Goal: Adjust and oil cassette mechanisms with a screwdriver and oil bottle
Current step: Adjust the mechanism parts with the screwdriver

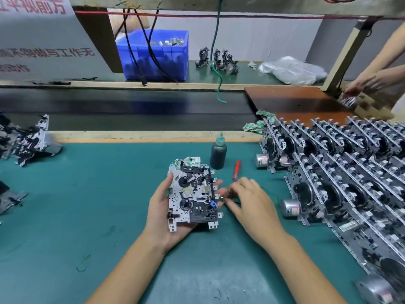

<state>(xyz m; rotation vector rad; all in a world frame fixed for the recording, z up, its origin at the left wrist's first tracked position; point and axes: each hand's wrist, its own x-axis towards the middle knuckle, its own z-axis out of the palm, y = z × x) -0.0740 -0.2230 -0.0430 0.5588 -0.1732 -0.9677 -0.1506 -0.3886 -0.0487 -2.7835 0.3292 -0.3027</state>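
At frame centre the left hand (162, 207) cradles the cassette mechanism (194, 197), fingers curled round its edges; it looks light, rigid, fiddly with delicate levers, best held by the plate rim; the right hand (249, 200) hovers beside it, fingers loosely bent, whether pinching anything I cannot tell.

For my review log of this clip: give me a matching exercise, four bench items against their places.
Things:
1. dark oil bottle with green nozzle
2. red-handled screwdriver
3. metal cassette mechanism
4. blue plastic bin

Places:
A. held in the left hand
B. far shelf behind the belt
C. standing upright on the green mat
D. lying on the mat beyond the right hand

Pairs: 1-C, 2-D, 3-A, 4-B
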